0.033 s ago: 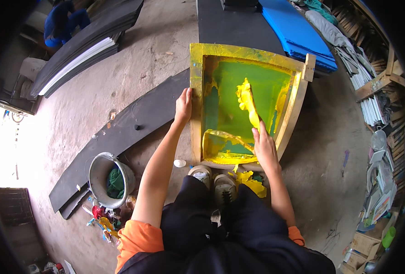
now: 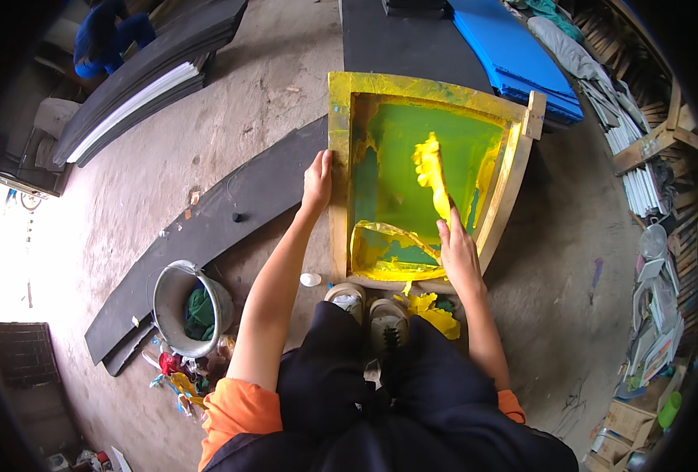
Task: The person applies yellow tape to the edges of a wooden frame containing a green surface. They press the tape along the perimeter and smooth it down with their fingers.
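Note:
A wooden screen-printing frame stands tilted in front of me, its green mesh smeared with yellow ink. My left hand is closed around the frame's left side. Over the mesh, my right hand grips a narrow stick-like tool, thickly coated in yellow ink; its exact kind is hidden under the coating. A curved yellow strip crosses the lower part of the frame and ends beside my right hand. More ink lies along the bottom inner edge.
Near my shoes are yellow scraps and a small white cap-like piece. A grey bucket with dark green cloth stands left, beside long black sheets. Blue sheets lie behind the frame. A person in blue is far left.
My right hand and the ink-coated tool have shifted very slightly right over the mesh. My left hand keeps its hold on the frame.

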Demonstrator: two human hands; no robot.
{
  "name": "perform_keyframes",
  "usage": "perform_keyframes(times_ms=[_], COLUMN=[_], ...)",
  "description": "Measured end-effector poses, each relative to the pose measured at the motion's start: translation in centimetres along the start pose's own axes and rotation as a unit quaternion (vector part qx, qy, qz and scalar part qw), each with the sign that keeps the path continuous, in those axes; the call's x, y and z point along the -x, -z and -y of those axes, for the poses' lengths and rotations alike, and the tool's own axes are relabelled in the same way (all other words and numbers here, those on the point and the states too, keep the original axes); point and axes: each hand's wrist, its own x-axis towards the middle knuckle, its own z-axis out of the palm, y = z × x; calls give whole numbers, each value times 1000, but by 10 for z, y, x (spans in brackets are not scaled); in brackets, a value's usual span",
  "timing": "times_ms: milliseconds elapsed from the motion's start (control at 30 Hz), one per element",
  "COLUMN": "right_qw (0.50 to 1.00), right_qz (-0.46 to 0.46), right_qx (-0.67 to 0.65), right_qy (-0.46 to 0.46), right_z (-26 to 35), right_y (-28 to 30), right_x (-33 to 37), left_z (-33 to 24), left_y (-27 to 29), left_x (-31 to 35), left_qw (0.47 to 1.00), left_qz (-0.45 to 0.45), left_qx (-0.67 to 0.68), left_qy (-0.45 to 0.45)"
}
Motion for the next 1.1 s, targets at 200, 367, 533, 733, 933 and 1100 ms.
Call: perform_keyframes(times_ms=[200,367,533,733,933,1100], right_qw=[988,979,996,971,932,925], right_qz=[58,3,50,124,185,259], right_qx=[106,173,39,125,239,197], right_qy=[93,108,55,162,200,194], right_z=[-16,-43,-36,-24,-35,-16], right_y=[-3,-15,-29,-33,-41,-33], right_x=[19,38,23,17,19,-25], left_z=[13,10,12,14,12,7], left_y=[-3,-5,-6,-1,-1,2], left_x=[0,-1,-1,-1,-1,-1], left_qw=[999,999,998,999,998,998], left_qz=[-22,-17,-30,2,0,6], left_qx=[45,49,63,48,61,63], left_qy=[-8,-3,2,22,11,22])
